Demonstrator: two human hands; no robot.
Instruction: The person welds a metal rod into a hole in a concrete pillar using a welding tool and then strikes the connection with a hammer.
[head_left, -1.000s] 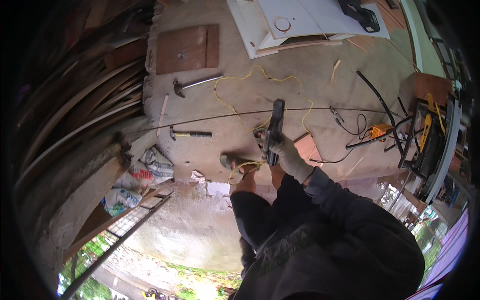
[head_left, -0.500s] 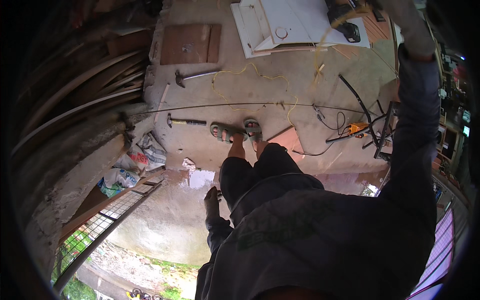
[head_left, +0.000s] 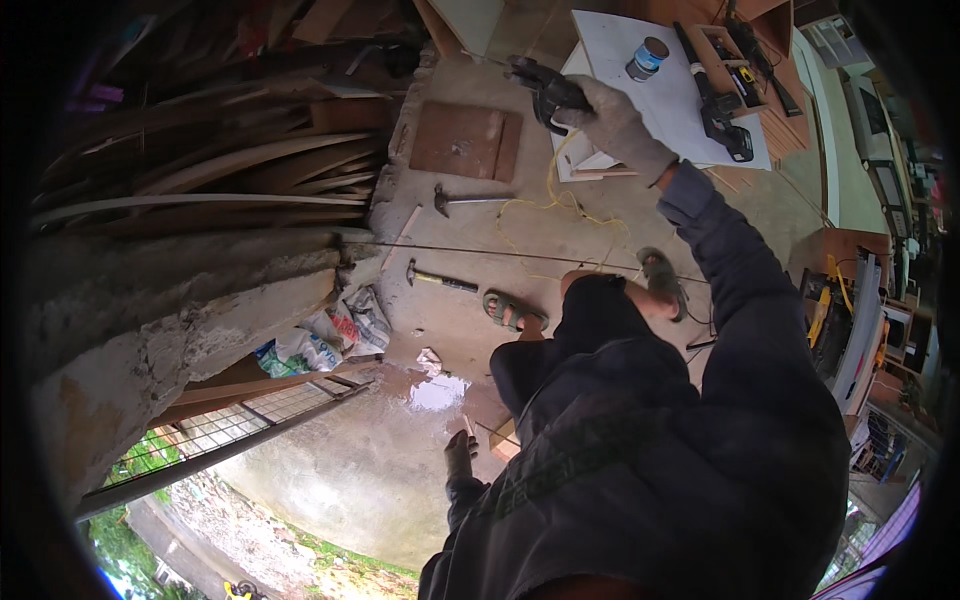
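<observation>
In the upper middle, my gloved right hand (head_left: 615, 125) grips a black corded power drill (head_left: 560, 95). The drill points to the left, with a thin bit at its tip. Its yellow cord (head_left: 552, 185) hangs down and loops over the concrete floor. My left hand (head_left: 460, 455), also gloved, hangs low at my side with its fingers stretched out and nothing in them. On the floor lie a claw hammer (head_left: 470, 198) with a dark handle and another hammer (head_left: 440, 280) with a yellow and black grip.
A white panel (head_left: 620, 90) at upper right carries a can (head_left: 648, 58), a black cordless power tool (head_left: 720, 115) and a wooden tool box (head_left: 715, 50). A brown board (head_left: 455, 140) lies on the floor. Stacked timber (head_left: 250, 165) and plastic bags (head_left: 320, 340) are at left.
My right hand has swung from the upper right edge to the upper middle with the drill. My feet have moved apart, and the view has turned, showing more of the white panel.
</observation>
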